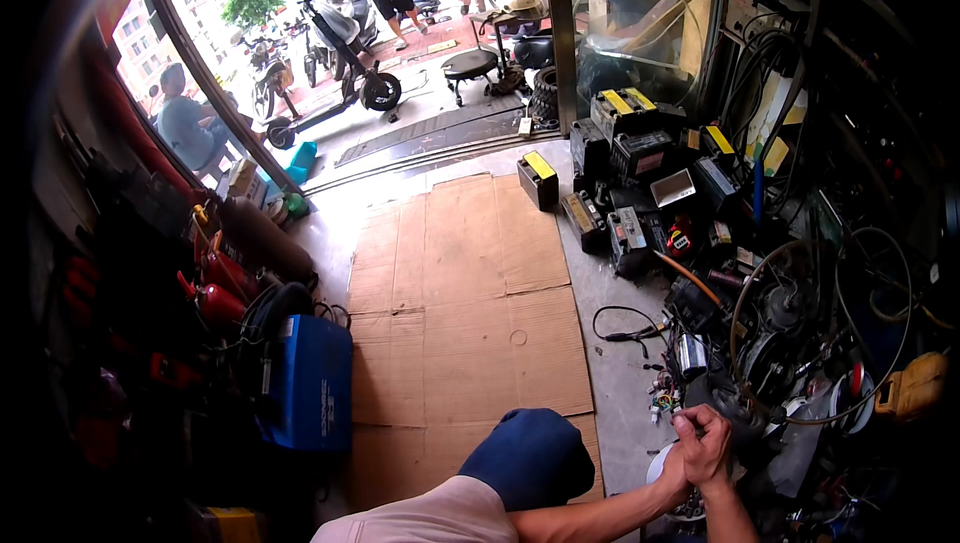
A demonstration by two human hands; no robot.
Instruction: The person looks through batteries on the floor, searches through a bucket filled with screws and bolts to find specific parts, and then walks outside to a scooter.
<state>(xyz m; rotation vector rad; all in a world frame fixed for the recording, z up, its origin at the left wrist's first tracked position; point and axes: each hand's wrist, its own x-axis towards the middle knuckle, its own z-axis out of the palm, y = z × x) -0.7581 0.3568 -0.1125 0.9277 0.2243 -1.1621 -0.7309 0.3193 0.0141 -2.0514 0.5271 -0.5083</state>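
Observation:
My left hand [680, 458] and my right hand [712, 438] are close together at the lower right, one against the other. Both have their fingers curled in and look closed. Anything between the fingertips is too small or hidden to make out. Beneath the hands is a white round container [657, 465], partly covered by my wrists, with small parts near it. Just beyond my fingers lies a bunch of thin wires with small coloured connectors [662, 398]. A silver metal box [691, 353] sits a little farther off.
Flattened cardboard [470, 283] covers the floor ahead. Batteries [640, 153] are heaped at the far right, one standing apart [538, 181]. Cables and parts [790, 303] crowd the right side. At left are a blue machine [318, 383] and fire extinguishers [220, 298]. Outside, people stand near scooters [335, 28].

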